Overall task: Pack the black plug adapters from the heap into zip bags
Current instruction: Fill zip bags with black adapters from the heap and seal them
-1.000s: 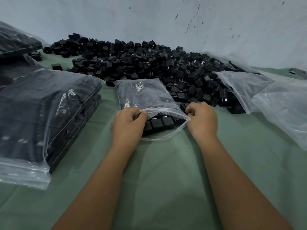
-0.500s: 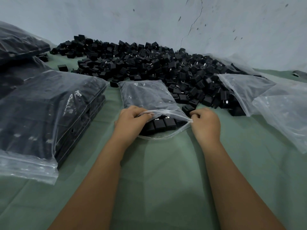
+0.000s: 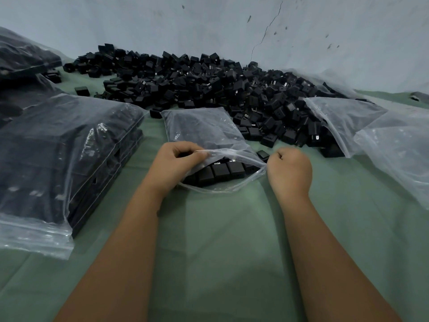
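Observation:
A clear zip bag [image 3: 202, 129] lies on the green cloth in front of me, its mouth toward me and gaping. A row of black plug adapters [image 3: 220, 170] shows inside the mouth. My left hand [image 3: 176, 163] pinches the upper lip of the mouth at its left end. My right hand [image 3: 290, 170] is curled and pinches the mouth's right corner. Behind the bag spreads the big heap of loose black adapters [image 3: 209, 84]. One loose adapter [image 3: 263, 155] lies between the bag and my right hand.
A stack of filled zip bags [image 3: 65, 154] stands at the left, with more filled bags [image 3: 21, 56] behind it. Empty clear bags [image 3: 383, 135] lie at the right, partly over the heap. A pale wall [image 3: 209, 24] closes the back. Green cloth [image 3: 220, 240] covers the table.
My left hand has lifted the bag's upper lip and my right hand has pulled the right corner outward, so the mouth is stretched wider. The view has shifted slightly.

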Demonstrator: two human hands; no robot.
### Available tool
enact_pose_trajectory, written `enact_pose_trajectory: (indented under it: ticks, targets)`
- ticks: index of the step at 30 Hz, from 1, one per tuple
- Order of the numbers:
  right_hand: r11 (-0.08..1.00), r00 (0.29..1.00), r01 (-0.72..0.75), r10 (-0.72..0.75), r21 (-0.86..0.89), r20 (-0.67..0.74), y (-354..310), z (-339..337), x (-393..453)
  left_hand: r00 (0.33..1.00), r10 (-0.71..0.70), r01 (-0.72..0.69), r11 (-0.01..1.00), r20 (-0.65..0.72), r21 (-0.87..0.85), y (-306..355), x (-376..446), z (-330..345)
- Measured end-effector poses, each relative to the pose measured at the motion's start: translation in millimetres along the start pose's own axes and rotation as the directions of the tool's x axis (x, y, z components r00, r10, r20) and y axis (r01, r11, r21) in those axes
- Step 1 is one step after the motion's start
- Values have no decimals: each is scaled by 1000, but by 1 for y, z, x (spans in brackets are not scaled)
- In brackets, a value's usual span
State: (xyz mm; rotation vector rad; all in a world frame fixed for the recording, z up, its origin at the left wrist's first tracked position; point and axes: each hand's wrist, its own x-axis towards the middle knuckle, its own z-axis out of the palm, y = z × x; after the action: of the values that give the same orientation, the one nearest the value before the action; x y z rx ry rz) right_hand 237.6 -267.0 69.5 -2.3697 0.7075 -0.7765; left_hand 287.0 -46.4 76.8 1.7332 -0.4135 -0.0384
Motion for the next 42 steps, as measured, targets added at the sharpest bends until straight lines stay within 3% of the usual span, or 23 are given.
enact_pose_trajectory:
  ticks: [7, 12, 16, 21, 25, 29, 37, 42]
  targets:
    - [998, 998, -46, 44, 41, 39, 5, -1, 1, 1000, -11, 11, 1000, 18, 5, -3, 0, 1]
    - [990, 999, 10, -14, 139, 31, 5, 0, 2, 1000, -11, 11, 1000, 25, -2, -3, 2, 3]
    - [961, 990, 2, 36, 275, -133, 1, -4, 1, 1000, -8, 8, 1000, 18, -3, -5, 2, 3]
    - [826, 951, 92, 93, 556, -295, -15, -11, -15, 1000, -14, 14, 1000, -11, 0, -4, 1, 5]
    - [825, 958, 254, -144, 505, -247, -46, 6, -51, 994, 9, -5, 999, -105, 35, -3, -3, 9]
    - [845, 894, 447, -416, 294, -166, -52, 9, -63, 965, 116, -90, 988, -233, 123, 1, -10, 14]
    - [851, 852, 524, -524, 19, -21, -53, 6, -75, 886, 315, -233, 937, -340, 262, 4, -12, 21]
    - [836, 835, 534, -544, 124, 75, -53, 10, -77, 920, 278, -229, 953, -276, 198, 2, -8, 24]
